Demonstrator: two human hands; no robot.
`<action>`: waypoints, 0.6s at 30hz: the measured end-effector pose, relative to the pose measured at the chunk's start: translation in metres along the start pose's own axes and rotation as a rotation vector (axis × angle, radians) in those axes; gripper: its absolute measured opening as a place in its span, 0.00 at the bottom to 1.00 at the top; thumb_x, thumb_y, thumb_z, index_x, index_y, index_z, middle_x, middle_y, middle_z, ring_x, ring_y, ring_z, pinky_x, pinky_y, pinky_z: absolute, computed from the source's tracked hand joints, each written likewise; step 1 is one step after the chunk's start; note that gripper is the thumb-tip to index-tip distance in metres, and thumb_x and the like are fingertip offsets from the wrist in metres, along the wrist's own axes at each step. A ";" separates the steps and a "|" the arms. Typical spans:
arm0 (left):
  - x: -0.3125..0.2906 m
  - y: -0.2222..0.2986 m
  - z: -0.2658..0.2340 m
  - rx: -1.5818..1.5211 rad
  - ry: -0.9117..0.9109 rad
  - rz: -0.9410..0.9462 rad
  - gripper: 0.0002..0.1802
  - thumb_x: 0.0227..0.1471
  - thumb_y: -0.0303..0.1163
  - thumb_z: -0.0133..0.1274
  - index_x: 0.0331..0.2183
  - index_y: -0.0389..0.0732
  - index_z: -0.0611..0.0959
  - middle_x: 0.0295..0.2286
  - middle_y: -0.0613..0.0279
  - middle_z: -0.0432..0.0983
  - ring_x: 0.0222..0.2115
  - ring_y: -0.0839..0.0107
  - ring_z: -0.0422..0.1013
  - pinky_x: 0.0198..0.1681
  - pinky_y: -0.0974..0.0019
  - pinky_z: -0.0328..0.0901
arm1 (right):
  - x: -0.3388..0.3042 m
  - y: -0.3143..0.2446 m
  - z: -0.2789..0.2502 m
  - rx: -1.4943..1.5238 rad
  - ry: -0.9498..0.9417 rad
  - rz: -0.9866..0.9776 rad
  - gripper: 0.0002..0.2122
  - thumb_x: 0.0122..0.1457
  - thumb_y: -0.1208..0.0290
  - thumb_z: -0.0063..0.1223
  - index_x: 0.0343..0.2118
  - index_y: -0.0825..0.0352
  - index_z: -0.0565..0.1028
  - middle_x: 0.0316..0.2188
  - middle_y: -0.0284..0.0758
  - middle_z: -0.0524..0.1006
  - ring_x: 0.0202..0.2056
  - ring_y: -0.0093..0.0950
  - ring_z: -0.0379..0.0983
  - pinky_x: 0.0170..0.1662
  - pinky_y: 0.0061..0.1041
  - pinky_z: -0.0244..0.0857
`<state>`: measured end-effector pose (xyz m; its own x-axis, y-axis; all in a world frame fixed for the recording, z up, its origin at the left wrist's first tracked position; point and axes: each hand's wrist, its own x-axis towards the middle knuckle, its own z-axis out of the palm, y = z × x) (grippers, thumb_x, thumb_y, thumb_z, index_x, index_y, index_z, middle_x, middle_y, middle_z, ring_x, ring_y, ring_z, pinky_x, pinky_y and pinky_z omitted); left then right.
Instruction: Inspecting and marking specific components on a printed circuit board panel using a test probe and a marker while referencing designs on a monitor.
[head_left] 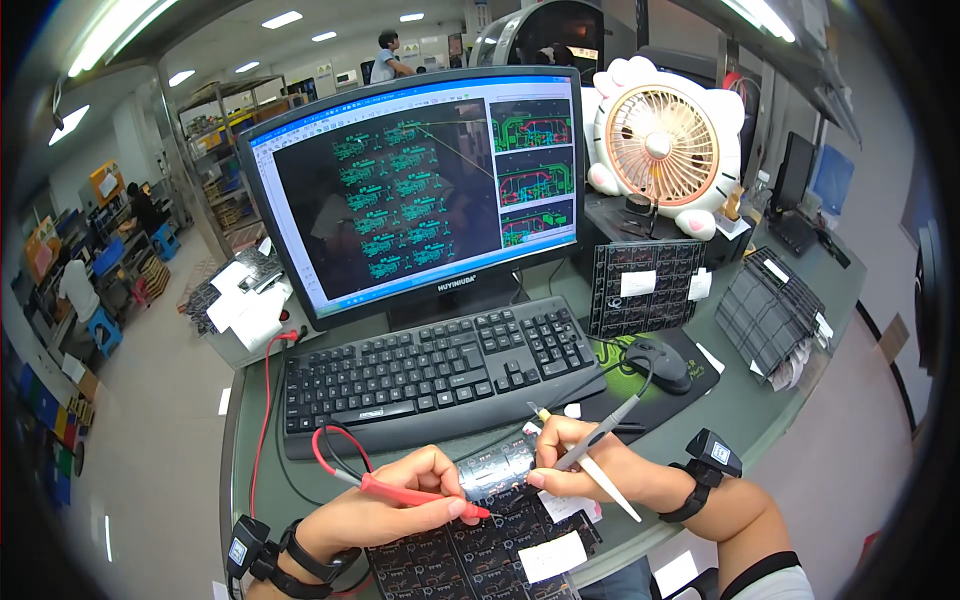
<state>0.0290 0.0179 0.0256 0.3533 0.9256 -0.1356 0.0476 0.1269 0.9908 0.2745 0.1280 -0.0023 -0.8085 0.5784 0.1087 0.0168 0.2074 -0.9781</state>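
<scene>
My left hand [400, 498] is closed around a red test probe [405, 490], whose tip points right over black circuit boards. My right hand [590, 462] grips a grey pen-like probe [603, 432] with a cable, and a slim white stick [608, 485] with a yellowish end also passes through its fingers. Between both hands a small, shiny black circuit board [498, 472] is tilted up, with fingers of each hand at its edges. Below it lie larger black circuit board panels [430, 562], with a white paper label [553, 557] on top.
Behind my hands are a black keyboard [440, 368], a monitor [400, 200] showing board layouts, and a mouse [657, 363] on its mat. Board panels [645, 285] lean upright, more stand in a rack [770, 310], and a white fan [657, 145] stands behind. A red cable [265, 430] runs along the left.
</scene>
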 end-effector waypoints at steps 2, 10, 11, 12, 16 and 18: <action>0.000 0.003 0.005 -0.039 0.027 -0.003 0.11 0.58 0.33 0.52 0.35 0.37 0.70 0.34 0.58 0.78 0.36 0.79 0.72 0.40 0.74 0.65 | -0.002 -0.002 0.000 0.003 -0.006 0.011 0.12 0.56 0.68 0.59 0.26 0.63 0.65 0.24 0.23 0.63 0.25 0.12 0.58 0.28 0.16 0.54; 0.005 0.004 0.009 -0.064 0.106 -0.041 0.10 0.56 0.30 0.54 0.35 0.36 0.70 0.32 0.59 0.77 0.35 0.78 0.73 0.39 0.74 0.66 | 0.003 -0.003 -0.002 -0.049 0.004 -0.067 0.12 0.55 0.71 0.59 0.25 0.64 0.64 0.23 0.24 0.62 0.24 0.13 0.56 0.26 0.17 0.52; 0.004 0.002 0.009 -0.102 0.115 -0.029 0.10 0.56 0.29 0.54 0.35 0.37 0.70 0.32 0.59 0.77 0.35 0.78 0.73 0.38 0.75 0.67 | 0.003 -0.003 -0.002 -0.036 -0.002 -0.058 0.12 0.55 0.71 0.59 0.25 0.64 0.64 0.23 0.24 0.62 0.24 0.13 0.56 0.26 0.17 0.52; 0.004 -0.001 0.011 -0.113 0.114 -0.037 0.10 0.56 0.29 0.54 0.35 0.37 0.70 0.32 0.59 0.77 0.35 0.78 0.73 0.38 0.75 0.67 | 0.002 -0.001 -0.002 -0.025 -0.008 -0.048 0.12 0.55 0.71 0.59 0.25 0.64 0.64 0.23 0.24 0.62 0.23 0.13 0.56 0.26 0.16 0.52; 0.002 0.001 0.010 -0.088 0.117 -0.041 0.10 0.56 0.30 0.54 0.35 0.37 0.70 0.32 0.59 0.77 0.34 0.78 0.73 0.38 0.75 0.66 | 0.000 -0.002 -0.001 -0.001 -0.006 -0.045 0.12 0.55 0.71 0.59 0.26 0.64 0.65 0.24 0.24 0.62 0.23 0.12 0.57 0.25 0.16 0.52; 0.003 0.001 0.010 -0.074 0.109 -0.037 0.10 0.56 0.30 0.54 0.35 0.37 0.70 0.32 0.59 0.77 0.34 0.79 0.73 0.38 0.74 0.66 | 0.000 -0.002 -0.001 0.004 -0.007 -0.051 0.12 0.55 0.70 0.59 0.26 0.64 0.65 0.24 0.24 0.62 0.24 0.12 0.58 0.25 0.15 0.52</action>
<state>0.0390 0.0172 0.0258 0.2491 0.9525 -0.1754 -0.0119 0.1841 0.9828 0.2753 0.1285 0.0000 -0.8122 0.5617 0.1577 -0.0273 0.2334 -0.9720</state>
